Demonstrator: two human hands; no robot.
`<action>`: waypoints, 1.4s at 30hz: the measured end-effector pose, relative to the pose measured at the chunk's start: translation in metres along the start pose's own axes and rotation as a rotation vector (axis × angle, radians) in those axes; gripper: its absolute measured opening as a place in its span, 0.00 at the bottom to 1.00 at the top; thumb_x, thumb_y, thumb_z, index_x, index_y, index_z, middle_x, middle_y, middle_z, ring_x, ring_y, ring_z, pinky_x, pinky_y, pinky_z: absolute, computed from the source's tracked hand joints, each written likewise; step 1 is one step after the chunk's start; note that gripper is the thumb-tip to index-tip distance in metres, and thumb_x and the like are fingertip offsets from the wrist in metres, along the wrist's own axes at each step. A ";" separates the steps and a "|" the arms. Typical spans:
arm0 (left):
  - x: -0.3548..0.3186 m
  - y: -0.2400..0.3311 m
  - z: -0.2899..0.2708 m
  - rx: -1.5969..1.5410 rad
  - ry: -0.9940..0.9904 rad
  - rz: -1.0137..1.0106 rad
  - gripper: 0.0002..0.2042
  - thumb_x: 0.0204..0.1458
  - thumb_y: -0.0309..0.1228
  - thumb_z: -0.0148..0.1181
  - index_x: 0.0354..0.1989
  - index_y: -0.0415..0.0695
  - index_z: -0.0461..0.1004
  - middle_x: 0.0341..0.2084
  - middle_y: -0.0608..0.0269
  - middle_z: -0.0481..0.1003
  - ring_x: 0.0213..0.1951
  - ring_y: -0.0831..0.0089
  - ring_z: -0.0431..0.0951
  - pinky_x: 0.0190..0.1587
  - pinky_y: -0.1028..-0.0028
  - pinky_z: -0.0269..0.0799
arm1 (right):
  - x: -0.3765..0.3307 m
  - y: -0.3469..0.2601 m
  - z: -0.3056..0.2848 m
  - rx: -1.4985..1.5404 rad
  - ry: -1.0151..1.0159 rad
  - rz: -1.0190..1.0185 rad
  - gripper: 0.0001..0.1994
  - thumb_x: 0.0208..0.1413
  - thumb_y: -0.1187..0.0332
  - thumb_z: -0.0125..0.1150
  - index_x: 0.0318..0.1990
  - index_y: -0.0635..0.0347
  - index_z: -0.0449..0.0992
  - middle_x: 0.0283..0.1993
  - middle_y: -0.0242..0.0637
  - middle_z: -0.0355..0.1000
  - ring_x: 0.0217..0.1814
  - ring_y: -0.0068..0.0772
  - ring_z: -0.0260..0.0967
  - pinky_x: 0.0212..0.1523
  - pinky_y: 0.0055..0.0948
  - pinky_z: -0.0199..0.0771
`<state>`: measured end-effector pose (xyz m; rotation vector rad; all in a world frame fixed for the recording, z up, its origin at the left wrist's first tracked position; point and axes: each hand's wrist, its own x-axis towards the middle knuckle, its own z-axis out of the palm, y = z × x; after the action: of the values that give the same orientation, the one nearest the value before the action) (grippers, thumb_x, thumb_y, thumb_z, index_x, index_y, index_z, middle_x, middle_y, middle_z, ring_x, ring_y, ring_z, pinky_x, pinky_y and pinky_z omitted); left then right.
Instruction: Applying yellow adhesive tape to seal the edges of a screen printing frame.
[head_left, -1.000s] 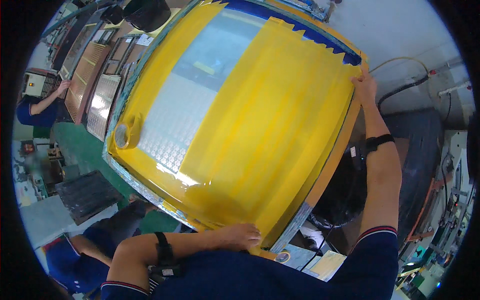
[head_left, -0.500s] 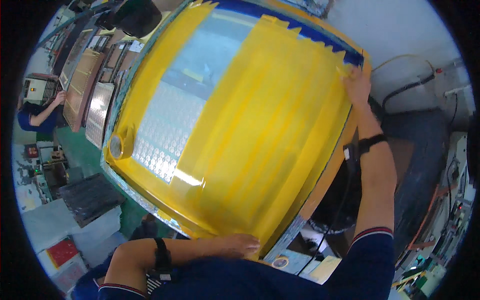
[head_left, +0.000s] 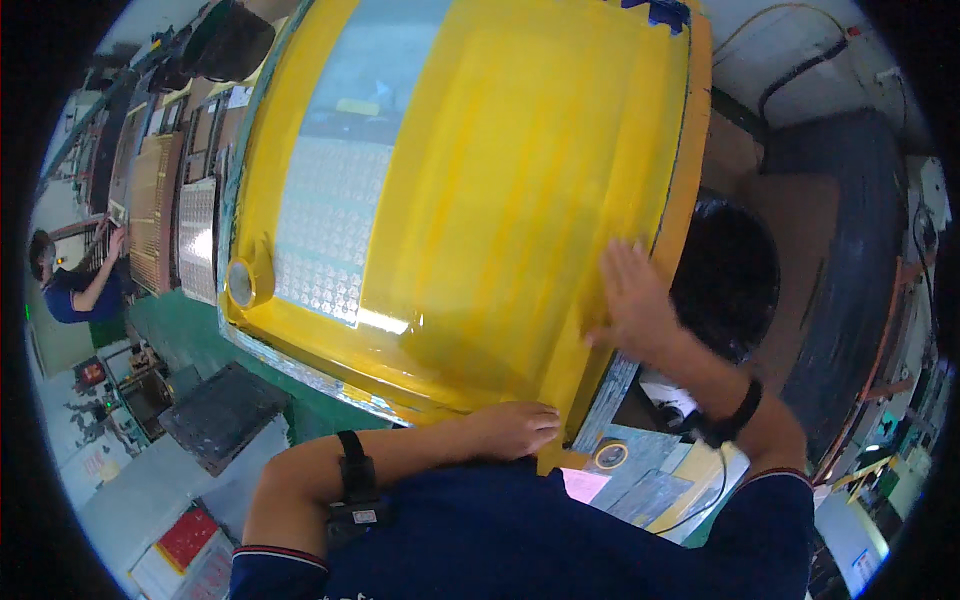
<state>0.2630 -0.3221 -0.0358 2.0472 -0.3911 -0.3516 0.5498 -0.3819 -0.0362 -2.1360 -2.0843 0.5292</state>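
The yellow screen [head_left: 500,220] is cut off on top. Right hand [head_left: 638,312] spreads, empty, on its right; left hand [head_left: 515,430] curls at its bottom, hold hidden.

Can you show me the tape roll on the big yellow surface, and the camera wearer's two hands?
Tape roll [head_left: 262,278], head view: yellow outer side.
Left hand [head_left: 513,430], head view: back of hand.
Right hand [head_left: 642,314], head view: back of hand.

framed panel [head_left: 320,373]: rim was partly orange | yellow tape [head_left: 500,200]: translucent strips covered right side and left margin | pale window [head_left: 325,220]: lay uncovered between, patterned toward near edge | tape roll [head_left: 258,276]: sat inside near-left corner
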 end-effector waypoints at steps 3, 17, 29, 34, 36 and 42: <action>-0.004 0.009 -0.005 -0.084 0.053 0.007 0.17 0.57 0.36 0.59 0.47 0.35 0.75 0.51 0.46 0.75 0.57 0.50 0.73 0.61 0.58 0.70 | -0.050 -0.076 0.022 0.006 -0.071 0.067 0.51 0.39 0.47 0.70 0.63 0.82 0.58 0.69 0.71 0.53 0.74 0.69 0.47 0.75 0.56 0.42; -0.221 0.023 -0.145 0.435 0.673 -0.564 0.16 0.50 0.26 0.66 0.49 0.39 0.76 0.44 0.47 0.78 0.47 0.48 0.78 0.50 0.59 0.76 | -0.124 -0.198 0.061 0.620 -0.191 0.105 0.29 0.49 0.78 0.54 0.63 0.65 0.63 0.66 0.56 0.62 0.69 0.57 0.59 0.71 0.45 0.57; -0.384 -0.090 -0.167 0.603 0.667 -1.131 0.26 0.48 0.35 0.68 0.55 0.39 0.70 0.47 0.42 0.75 0.51 0.44 0.73 0.59 0.54 0.67 | -0.110 -0.275 0.059 0.169 -0.021 0.496 0.33 0.49 0.60 0.66 0.61 0.65 0.64 0.58 0.50 0.70 0.62 0.52 0.66 0.72 0.49 0.52; -0.399 -0.083 -0.176 0.279 0.670 -0.471 0.20 0.53 0.34 0.64 0.53 0.40 0.71 0.45 0.43 0.76 0.51 0.44 0.75 0.53 0.53 0.71 | -0.111 -0.274 0.095 0.126 0.053 0.625 0.34 0.42 0.56 0.74 0.58 0.58 0.70 0.55 0.44 0.73 0.61 0.48 0.68 0.71 0.50 0.53; -0.395 -0.085 -0.161 0.381 0.490 -0.233 0.21 0.55 0.34 0.63 0.55 0.40 0.69 0.48 0.43 0.74 0.51 0.44 0.74 0.54 0.55 0.71 | -0.112 -0.278 0.097 0.137 0.103 0.678 0.36 0.32 0.59 0.80 0.55 0.54 0.74 0.52 0.41 0.76 0.59 0.47 0.70 0.70 0.52 0.55; -0.387 -0.095 -0.151 0.019 0.171 -0.284 0.23 0.57 0.34 0.60 0.59 0.39 0.65 0.52 0.41 0.71 0.54 0.43 0.72 0.57 0.55 0.68 | -0.087 -0.307 0.067 -0.065 0.104 0.765 0.30 0.31 0.61 0.80 0.48 0.54 0.79 0.49 0.43 0.77 0.58 0.46 0.71 0.71 0.52 0.51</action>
<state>-0.0146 0.0007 -0.0142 2.1358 0.0016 -0.3407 0.2378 -0.4630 0.0136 -2.8875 -1.1820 0.3922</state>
